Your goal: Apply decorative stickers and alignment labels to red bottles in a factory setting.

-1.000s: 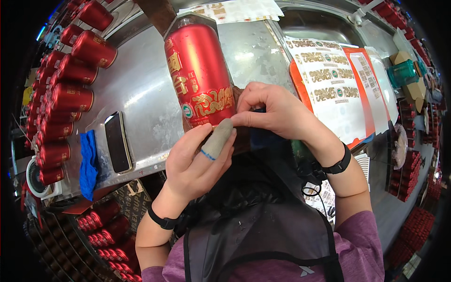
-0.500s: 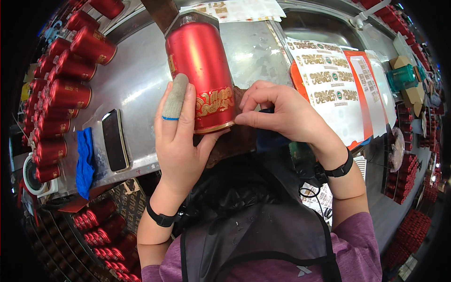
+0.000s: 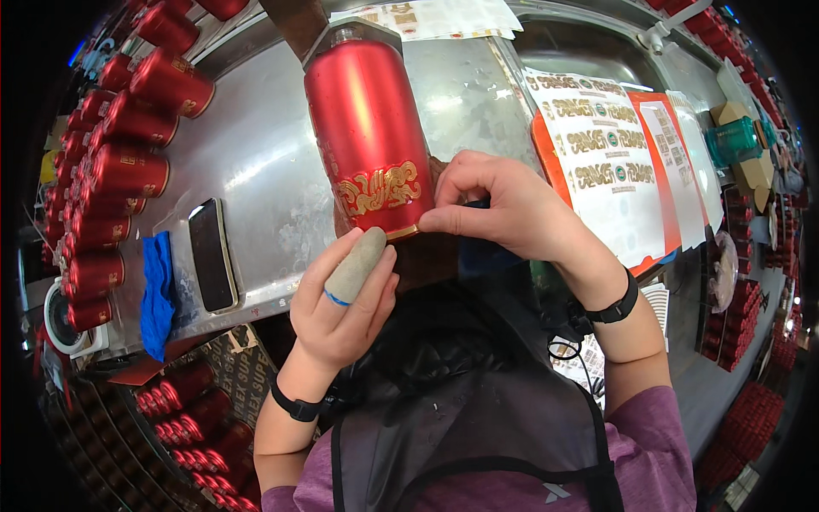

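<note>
A glossy red bottle [image 3: 368,111] with a raised gold dragon-like band near its base lies in a dark holder, its clear threaded neck pointing away from me. My left hand [image 3: 341,299] is just below the bottle's lower left edge, fingers stretched toward the base and thumb apart from it. One finger wears a grey finger cot [image 3: 357,266] with a blue rim. My right hand [image 3: 503,205] is closed at the lower right edge of the base, thumb and fingertips against it. Its curled inner fingers are partly hidden.
Rows of red bottles [image 3: 132,171] stand on the left of the metal table [image 3: 256,171], near a phone [image 3: 212,256] and a blue cloth [image 3: 157,294]. Printed gold decal sheets [image 3: 601,171] lie on an orange board [image 3: 546,145] at right. A sink [image 3: 589,51] is behind them.
My left hand has slid down off the bottle's side toward its base. The bottle has turned, bringing the gold band more into view. My right hand has stayed almost in place.
</note>
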`<state>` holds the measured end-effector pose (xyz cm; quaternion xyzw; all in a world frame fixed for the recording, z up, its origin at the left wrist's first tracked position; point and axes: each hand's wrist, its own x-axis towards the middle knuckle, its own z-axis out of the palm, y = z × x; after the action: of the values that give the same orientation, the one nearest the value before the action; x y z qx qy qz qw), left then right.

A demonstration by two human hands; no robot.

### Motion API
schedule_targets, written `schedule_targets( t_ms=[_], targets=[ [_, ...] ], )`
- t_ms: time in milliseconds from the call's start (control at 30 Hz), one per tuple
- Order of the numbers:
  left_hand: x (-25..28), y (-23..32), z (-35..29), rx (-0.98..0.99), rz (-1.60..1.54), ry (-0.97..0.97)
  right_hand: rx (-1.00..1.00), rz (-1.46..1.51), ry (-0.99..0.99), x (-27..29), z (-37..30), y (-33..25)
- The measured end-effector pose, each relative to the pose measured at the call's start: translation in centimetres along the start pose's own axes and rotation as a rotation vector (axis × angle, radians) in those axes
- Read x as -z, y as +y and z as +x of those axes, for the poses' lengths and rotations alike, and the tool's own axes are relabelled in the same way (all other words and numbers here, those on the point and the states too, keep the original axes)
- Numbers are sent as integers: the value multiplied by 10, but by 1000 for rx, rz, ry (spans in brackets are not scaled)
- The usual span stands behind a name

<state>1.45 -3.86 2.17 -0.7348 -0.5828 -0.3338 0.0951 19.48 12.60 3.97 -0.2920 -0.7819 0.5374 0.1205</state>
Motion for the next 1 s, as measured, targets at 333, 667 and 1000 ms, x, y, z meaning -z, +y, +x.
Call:
schedule_targets(
  t_ms=[333, 667, 1000],
  targets=[
    [-6, -2, 20, -185, -14, -39, 12, 28, -32, 3, 1, 1],
    [-13, -7, 29, 228, -22, -19, -44, 40, -44, 16, -12, -14],
    [-18, -12, 19, 260, -108, 38, -67, -9, -12, 13, -7, -6]
  ],
)
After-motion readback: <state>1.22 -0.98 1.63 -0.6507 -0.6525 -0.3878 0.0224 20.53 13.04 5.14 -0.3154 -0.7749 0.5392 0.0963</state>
